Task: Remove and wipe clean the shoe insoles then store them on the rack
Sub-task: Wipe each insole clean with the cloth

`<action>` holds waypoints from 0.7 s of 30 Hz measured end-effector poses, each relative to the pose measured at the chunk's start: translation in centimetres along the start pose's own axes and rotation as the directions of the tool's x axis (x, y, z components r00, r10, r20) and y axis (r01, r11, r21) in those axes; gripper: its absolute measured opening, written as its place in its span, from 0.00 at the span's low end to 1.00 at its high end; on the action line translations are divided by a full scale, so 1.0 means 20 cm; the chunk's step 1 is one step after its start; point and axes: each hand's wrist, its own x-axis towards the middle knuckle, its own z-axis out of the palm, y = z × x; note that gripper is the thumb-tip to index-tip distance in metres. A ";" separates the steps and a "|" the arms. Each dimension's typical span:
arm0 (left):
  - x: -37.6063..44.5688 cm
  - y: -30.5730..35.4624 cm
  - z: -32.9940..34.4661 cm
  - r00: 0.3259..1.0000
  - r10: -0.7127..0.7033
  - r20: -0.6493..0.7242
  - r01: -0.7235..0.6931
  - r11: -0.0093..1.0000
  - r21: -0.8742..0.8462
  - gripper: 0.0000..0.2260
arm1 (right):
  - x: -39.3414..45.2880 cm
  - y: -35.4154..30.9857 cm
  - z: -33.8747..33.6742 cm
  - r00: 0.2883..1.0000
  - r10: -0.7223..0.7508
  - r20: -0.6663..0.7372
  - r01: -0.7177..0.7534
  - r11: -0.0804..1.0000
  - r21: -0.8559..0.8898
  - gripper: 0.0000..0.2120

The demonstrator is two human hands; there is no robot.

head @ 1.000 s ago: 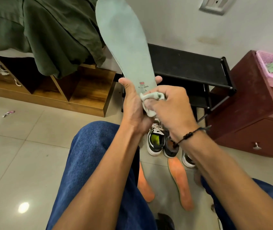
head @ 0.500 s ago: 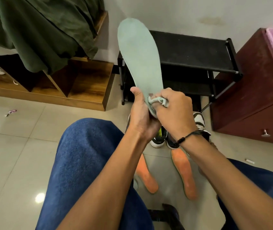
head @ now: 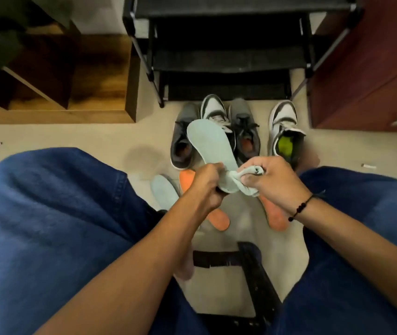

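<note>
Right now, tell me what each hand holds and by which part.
Left hand grips the pale green foam insole by its heel end. Right hand holds a bunched pale cloth against that end.

The left hand grips the heel end of a pale green insole, its toe pointing toward the black rack. The right hand presses a bunched cloth against the heel. Below on the floor lie two orange insoles, another pale one, and four shoes.
</note>
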 end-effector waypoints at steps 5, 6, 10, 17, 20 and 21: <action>0.20 -0.19 -0.03 0.984 -0.143 -0.107 0.153 0.984 0.095 0.10 | 0.12 0.20 -0.05 0.983 0.115 0.140 -0.070 0.955 -0.289 0.09; 0.23 -0.22 -0.03 0.980 -0.164 -0.116 0.174 0.981 0.088 0.09 | 0.17 0.21 -0.05 0.984 0.114 0.136 -0.067 0.949 -0.309 0.10; 0.40 -0.39 0.00 0.955 -0.240 -0.175 0.259 0.962 0.089 0.10 | 0.32 0.28 -0.05 0.977 0.132 0.167 -0.008 0.808 -0.589 0.12; 0.68 -0.63 -0.01 0.919 -0.299 -0.258 0.337 0.934 0.119 0.12 | 0.43 0.38 -0.03 0.918 0.234 0.319 0.105 0.632 -0.767 0.07; 0.79 -0.72 -0.01 0.915 -0.301 -0.269 0.359 0.911 0.202 0.09 | 0.45 0.42 0.03 0.863 0.293 0.412 0.157 0.620 -0.769 0.07; 0.81 -0.75 0.00 0.918 -0.280 -0.280 0.349 0.907 0.237 0.07 | 0.45 0.43 0.04 0.845 0.312 0.434 0.167 0.617 -0.769 0.04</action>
